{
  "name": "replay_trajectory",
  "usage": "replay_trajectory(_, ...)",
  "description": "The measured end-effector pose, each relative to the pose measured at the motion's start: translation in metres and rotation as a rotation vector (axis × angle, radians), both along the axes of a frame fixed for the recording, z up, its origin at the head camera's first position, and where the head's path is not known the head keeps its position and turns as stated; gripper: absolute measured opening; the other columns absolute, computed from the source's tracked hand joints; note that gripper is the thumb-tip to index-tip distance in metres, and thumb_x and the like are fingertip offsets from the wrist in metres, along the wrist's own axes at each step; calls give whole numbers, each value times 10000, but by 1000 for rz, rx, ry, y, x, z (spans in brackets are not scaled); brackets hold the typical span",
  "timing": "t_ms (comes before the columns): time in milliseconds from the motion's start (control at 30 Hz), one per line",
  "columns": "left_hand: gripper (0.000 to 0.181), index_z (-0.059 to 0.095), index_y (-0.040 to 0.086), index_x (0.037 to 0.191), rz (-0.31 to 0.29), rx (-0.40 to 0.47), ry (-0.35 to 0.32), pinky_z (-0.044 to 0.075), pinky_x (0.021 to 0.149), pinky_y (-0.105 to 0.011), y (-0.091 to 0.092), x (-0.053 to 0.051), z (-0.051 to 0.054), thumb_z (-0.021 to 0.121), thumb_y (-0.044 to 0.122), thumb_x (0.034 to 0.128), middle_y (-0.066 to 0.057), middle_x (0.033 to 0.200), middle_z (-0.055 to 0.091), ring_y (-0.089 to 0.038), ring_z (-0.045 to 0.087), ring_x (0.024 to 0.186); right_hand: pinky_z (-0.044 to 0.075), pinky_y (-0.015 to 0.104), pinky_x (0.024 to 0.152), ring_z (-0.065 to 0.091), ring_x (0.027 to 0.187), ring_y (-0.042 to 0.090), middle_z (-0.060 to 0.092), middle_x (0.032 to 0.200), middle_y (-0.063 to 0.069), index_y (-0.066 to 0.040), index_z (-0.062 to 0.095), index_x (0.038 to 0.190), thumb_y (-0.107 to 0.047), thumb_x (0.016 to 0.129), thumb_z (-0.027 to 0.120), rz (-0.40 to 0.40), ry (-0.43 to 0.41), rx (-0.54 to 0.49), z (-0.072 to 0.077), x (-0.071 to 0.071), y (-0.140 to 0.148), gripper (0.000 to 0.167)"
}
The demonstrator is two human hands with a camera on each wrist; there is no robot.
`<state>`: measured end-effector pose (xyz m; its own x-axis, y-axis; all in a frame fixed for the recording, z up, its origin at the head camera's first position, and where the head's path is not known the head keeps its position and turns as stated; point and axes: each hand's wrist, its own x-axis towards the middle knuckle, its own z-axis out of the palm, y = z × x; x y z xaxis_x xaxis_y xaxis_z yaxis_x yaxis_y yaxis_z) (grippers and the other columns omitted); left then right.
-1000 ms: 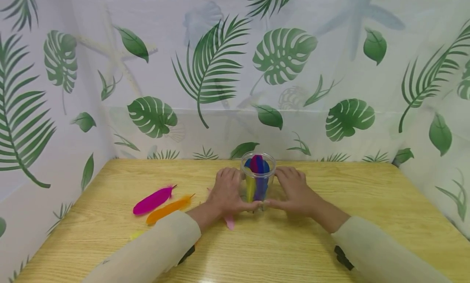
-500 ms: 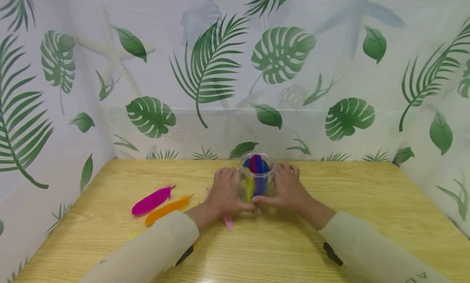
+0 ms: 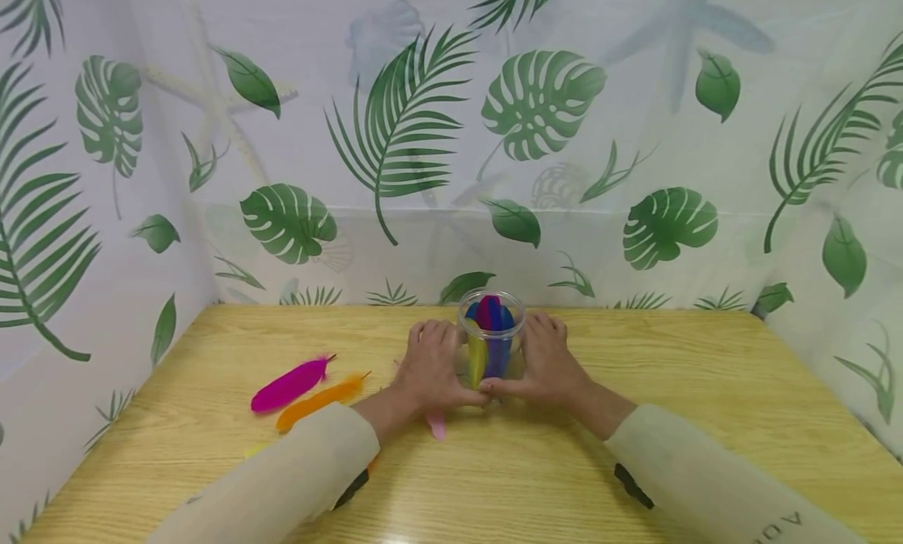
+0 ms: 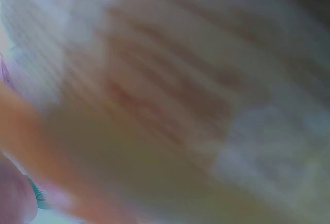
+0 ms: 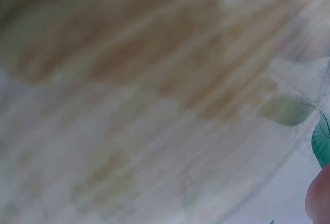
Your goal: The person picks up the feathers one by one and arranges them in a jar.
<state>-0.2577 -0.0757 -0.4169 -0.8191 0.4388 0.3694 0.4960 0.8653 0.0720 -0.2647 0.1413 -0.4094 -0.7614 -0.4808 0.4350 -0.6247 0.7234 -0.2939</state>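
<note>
A clear plastic cup [image 3: 518, 324] stands upright toward the back of the table, holding several feathers [image 3: 497, 348] in yellow, blue, purple and magenta. My left hand [image 3: 430, 365] grips its left side, thumb across the front. On the right side my right hand [image 3: 549, 365] holds the same cup, and the two thumbs meet low at its front. The fingertips behind the cup are hidden. A pink feather [image 3: 437, 426] lies partly covered by my left hand. Both wrist views are mostly blurred; a fingertip [image 5: 319, 198] shows at the right wrist view's edge.
On the wooden table [image 3: 705, 403], left of my left arm, lie a magenta feather [image 3: 291, 386] and an orange feather [image 3: 320, 403]. A bit of yellow [image 3: 255, 450] peeks out beside the left sleeve. A leaf-print sheet [image 3: 423, 254] hangs behind and at both sides.
My right hand has moved left and in against the cup, its thumb coming up to the left thumb. My left hand stays on the cup, and the loose feathers lie as before.
</note>
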Motion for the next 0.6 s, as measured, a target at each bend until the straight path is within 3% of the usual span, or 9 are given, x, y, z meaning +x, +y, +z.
replay_trajectory(267, 897, 531, 82, 1165, -10, -6, -7, 322, 1040, -477, -1, -1, 1, 643, 828, 680, -64, 1111, 584, -267, 498, 1124, 262, 499, 973, 449, 1232, 323, 545, 1345, 161, -28, 372, 1478, -593, 696, 812, -7, 5, -29, -3, -1, 0, 1061)
replay_trajectory(533, 950, 509, 62, 1346, -55, 71, -232, 291, 1095, -500, -10, 6, 10, 674, 760, 723, -78, 1309, 561, -269, 462, 1249, 276, 522, 970, 477, 1237, 354, 575, 1318, 172, -30, 406, 1456, -584, 686, 823, -27, 1, -47, -4, -2, 2, 1037)
replay_trajectory(600, 956, 503, 64, 1372, -57, 90, -257, 282, 1108, -512, -14, 7, 13, 677, 750, 729, -82, 1330, 559, -273, 461, 1261, 279, 525, 972, 473, 1247, 354, 574, 1326, 170, -37, 404, 1462, -586, 687, 820, -36, -1, -40, -3, -3, 2, 1036)
